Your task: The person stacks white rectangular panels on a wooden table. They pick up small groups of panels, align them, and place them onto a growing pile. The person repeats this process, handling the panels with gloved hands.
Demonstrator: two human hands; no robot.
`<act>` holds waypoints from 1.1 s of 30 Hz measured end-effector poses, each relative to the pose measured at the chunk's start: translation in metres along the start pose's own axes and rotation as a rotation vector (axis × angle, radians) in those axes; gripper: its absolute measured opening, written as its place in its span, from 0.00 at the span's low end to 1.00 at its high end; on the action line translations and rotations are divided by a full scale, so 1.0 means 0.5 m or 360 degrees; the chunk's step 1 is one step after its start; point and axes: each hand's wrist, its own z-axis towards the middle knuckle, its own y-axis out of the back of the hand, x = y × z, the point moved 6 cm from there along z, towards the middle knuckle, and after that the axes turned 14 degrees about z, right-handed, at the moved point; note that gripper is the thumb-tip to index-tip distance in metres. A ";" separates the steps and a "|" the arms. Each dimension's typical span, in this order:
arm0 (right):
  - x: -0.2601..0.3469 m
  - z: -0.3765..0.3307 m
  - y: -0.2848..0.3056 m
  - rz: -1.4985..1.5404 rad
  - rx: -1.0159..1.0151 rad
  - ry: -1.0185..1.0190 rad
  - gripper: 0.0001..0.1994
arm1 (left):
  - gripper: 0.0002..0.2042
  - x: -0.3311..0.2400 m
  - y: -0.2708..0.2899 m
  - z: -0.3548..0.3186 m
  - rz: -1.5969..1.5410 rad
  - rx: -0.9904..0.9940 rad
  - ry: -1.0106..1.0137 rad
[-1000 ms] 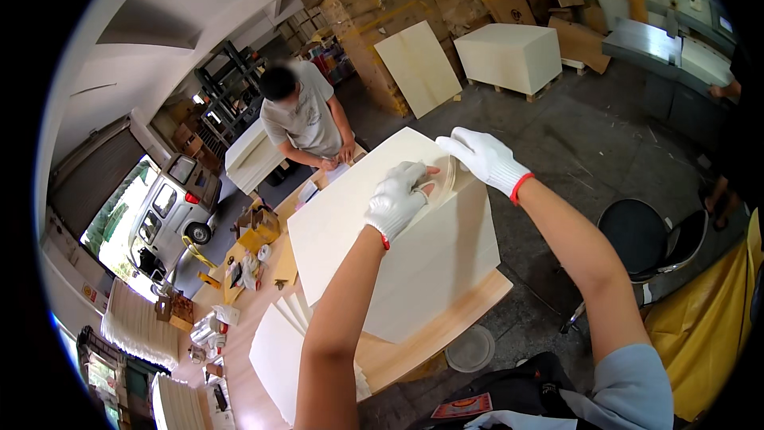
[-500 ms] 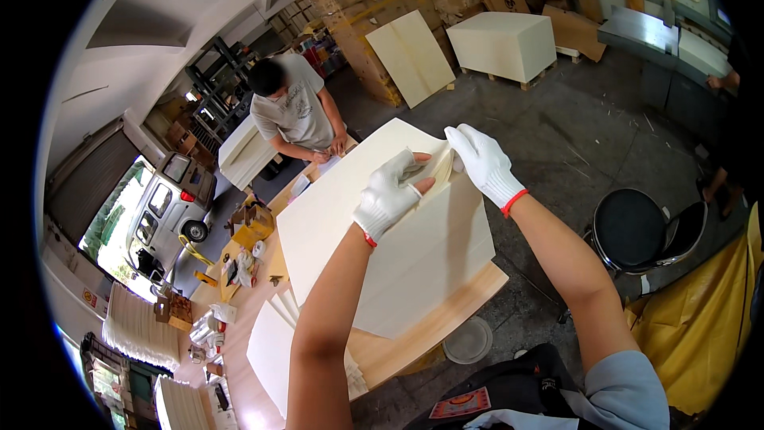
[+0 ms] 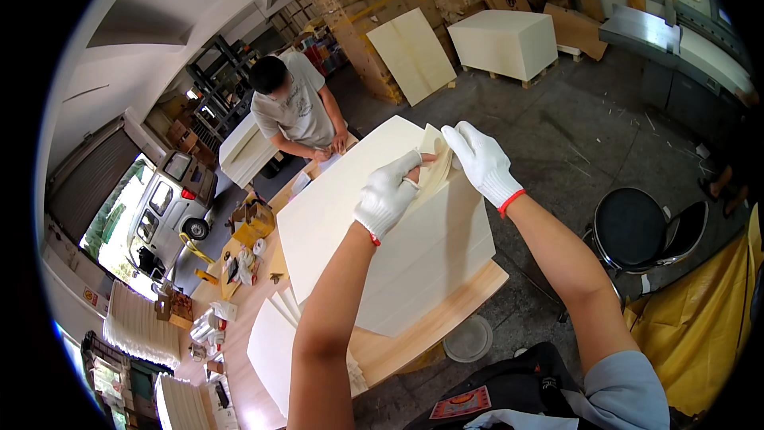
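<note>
bent sheets [image 3: 437, 171]: at a corner of the pale stack [image 3: 338, 203], on the wooden table [image 3: 475, 282]
left hand [image 3: 388, 194]: touching them; cannot tell if gripping
right hand [image 3: 482, 164]: at their raised edge; cannot tell its grip

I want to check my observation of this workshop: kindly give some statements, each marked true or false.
1. The left hand and right hand wear white gloves. True.
2. The right glove's wrist edge is blue. False: this wrist edge is red.
3. Both hands are at the bent-up sheets on the stack. True.
4. The chair seat is yellow. False: the chair seat is dark.
</note>
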 end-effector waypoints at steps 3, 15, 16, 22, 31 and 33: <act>-0.007 0.003 0.001 -0.0057 -0.0041 0.0068 0.28 | 0.17 -0.016 -0.001 -0.003 -0.0005 0.0091 0.0103; -0.006 -0.001 0.003 -0.0017 -0.0072 0.0003 0.28 | 0.18 -0.001 0.000 0.003 -0.0020 0.0015 0.0018; -0.006 -0.002 0.003 -0.0026 -0.0071 -0.0004 0.28 | 0.17 -0.006 0.005 0.002 -0.0062 -0.0115 -0.0076; -0.006 0.000 0.000 0.0006 -0.0036 -0.0020 0.27 | 0.15 -0.013 0.008 -0.004 -0.0001 -0.0152 -0.0157; -0.005 -0.005 0.002 0.0062 -0.0060 -0.0040 0.27 | 0.19 -0.016 0.000 -0.006 -0.0023 0.0097 0.0078; 0.006 -0.010 0.003 0.0083 -0.0042 -0.0088 0.27 | 0.18 -0.014 0.001 -0.006 -0.0073 0.0099 0.0066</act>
